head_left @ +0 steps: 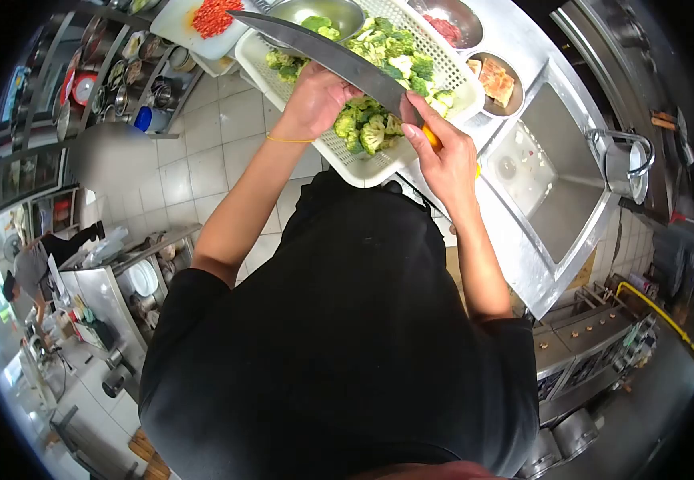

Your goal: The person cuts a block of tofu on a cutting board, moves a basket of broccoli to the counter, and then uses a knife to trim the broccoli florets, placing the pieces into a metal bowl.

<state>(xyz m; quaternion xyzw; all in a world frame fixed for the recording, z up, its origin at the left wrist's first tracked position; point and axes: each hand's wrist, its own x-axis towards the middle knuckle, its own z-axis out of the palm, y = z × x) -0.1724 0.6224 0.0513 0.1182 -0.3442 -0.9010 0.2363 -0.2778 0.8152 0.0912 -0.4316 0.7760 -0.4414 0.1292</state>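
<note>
A large dark-bladed knife [331, 60] with a yellow handle lies across the view above a white perforated basket [363, 172]. My right hand [443, 152] grips it at the handle end, thumb and finger on the base of the blade. Under the middle of the blade is my left hand [319, 100], its fingers partly hidden by the blade; what they hold cannot be made out. Cut broccoli [375, 132] fills much of the basket below and behind the knife. A metal bowl [347, 12] with broccoli pieces sits in the basket's far part.
Chopped red pieces [215, 16] lie on a white board [175, 24] at the upper left. Two metal bowls, one with red meat [443, 30], one with orange-brown pieces [495, 82], stand right of the basket. Beyond them is a sink [563, 188]. A person [31, 268] is far left.
</note>
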